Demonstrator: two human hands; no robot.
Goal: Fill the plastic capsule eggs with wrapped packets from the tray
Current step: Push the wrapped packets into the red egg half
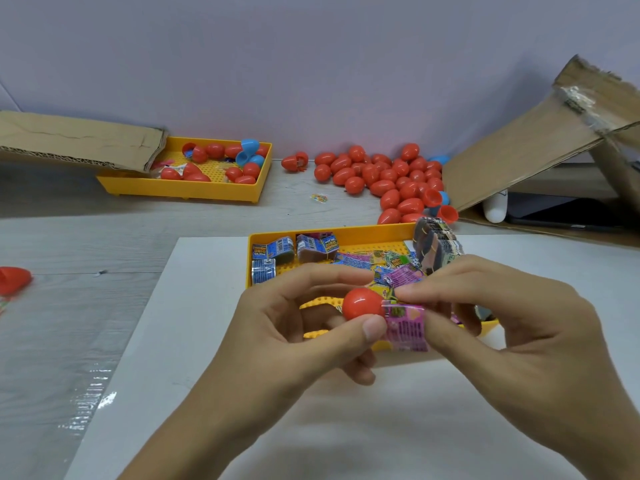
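- Left hand (294, 327) pinching red egg half (363, 303), opening turned right, above near tray (349, 233).
- Right hand (512, 327) pinching pink packet (406, 328), touching egg's opening, long axis toward it.

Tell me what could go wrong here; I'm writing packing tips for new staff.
1. The pink packet sticks well out of the red egg half that the left hand holds; if the right hand doesn't fold it smaller, the egg may not shut.
2. Both hands work right above the tray, so a slipped half could drop among the packets.
3. The egg pile lies loose on the table; a nudge might roll some away.
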